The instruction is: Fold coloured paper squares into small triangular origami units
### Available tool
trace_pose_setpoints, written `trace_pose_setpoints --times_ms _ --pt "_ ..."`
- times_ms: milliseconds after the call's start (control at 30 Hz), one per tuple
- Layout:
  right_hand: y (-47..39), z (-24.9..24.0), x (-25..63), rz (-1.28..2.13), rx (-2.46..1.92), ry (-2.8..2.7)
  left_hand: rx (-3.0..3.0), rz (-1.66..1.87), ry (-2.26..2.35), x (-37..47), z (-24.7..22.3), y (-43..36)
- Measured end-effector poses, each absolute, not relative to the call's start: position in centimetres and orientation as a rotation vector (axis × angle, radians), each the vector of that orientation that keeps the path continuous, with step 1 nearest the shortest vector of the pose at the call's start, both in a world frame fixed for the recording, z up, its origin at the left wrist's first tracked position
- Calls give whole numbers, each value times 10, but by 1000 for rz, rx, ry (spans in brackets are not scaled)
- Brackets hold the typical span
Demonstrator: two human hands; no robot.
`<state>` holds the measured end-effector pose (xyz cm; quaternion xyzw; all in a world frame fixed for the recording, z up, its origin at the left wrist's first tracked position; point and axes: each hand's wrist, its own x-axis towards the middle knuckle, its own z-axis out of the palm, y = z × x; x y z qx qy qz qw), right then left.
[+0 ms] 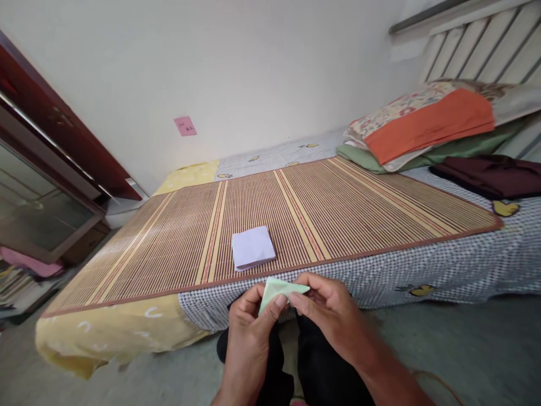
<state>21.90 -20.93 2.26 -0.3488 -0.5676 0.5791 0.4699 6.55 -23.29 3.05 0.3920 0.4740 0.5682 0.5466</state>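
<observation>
1. The left hand (249, 327) pinches a small folded green paper (270, 288), with its thumb pressed flat on the front.
2. The right hand (333, 310) is pinching too. Its thumb and fingers hold the thin, pointy end of the same paper.
3. So the green paper sits right between the two hands, over the lap. Its long way runs from side to side: the wide part is by the left hand, and the point goes into the right hand's fingers. Both hands touch it, so neither is nearer.
4. The dark trousers (329, 361) are just under the hands.
5. Past the fingers lies a square pad of pale purple paper (253, 248). No hand touches it. The left hand is the nearer one.
6. The pad lies flat on a striped bamboo mat (160, 248), close to the mat's front edge.
7. Under the mat is a checked sheet (372, 276).
8. Far off to the right is an orange and flowery pillow (435, 127). A pink note (185, 126) is on the wall (274, 67).
</observation>
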Motion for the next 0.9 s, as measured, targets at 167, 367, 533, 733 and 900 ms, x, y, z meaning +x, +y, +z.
trace_pose_setpoints --times_ms 167,367,533,733,900 --pt "-210 23 218 1398 -837 -1394 902 1376 1111 69 32 -234" --pt "-210 22 225 1408 -848 -1382 980 1350 1134 67 27 -236" --pt "-208 26 231 1306 -865 -1460 1025 1321 1157 64 21 -235" --pt "-211 25 231 1055 -1018 -1565 1059 1286 1135 64 24 -234" --pt "-209 29 229 1214 -890 -1629 1212 1163 1175 64 29 -236"
